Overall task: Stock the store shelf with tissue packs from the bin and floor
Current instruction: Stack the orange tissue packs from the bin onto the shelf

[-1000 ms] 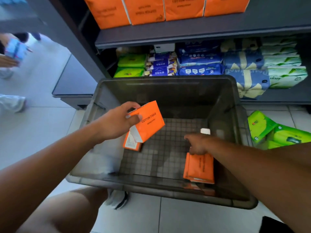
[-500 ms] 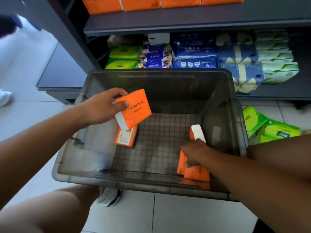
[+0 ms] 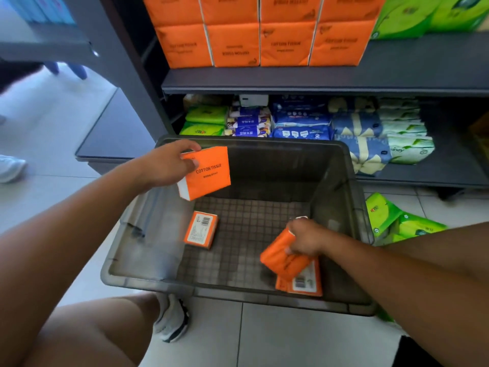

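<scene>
- Packs on the move! Since half a second ago the left hand (image 3: 164, 165) has hoisted its orange tissue pack (image 3: 206, 173) from low inside the bin (image 3: 238, 295) up to the bin's far left rim. Fingers and thumb are clamped on its top edge, and the "COTTON TISSUE" face is toward us.
- The right hand (image 3: 304, 238) has been busy too. Its second orange pack (image 3: 283, 260) stood on end in the bin's near right corner. Now it is gripped in curled fingers, tilted and lifted.
- The view has swung upward, so more of the shelf (image 3: 317, 78) beyond the bin now shows.
- Inside the bin, a barcode pack (image 3: 201, 229) lies flat on the gridded floor toward the left. Another flat pack (image 3: 304, 283) sits in the near right corner, just beneath the lifted one.
- Beyond the bin, stacked orange packs (image 3: 259, 35) fill the upper shelf, with mixed blue, green and white packs (image 3: 299, 123) on the level below.
- Right of the bin, green packs (image 3: 397, 221) lie on the floor tiles.
</scene>
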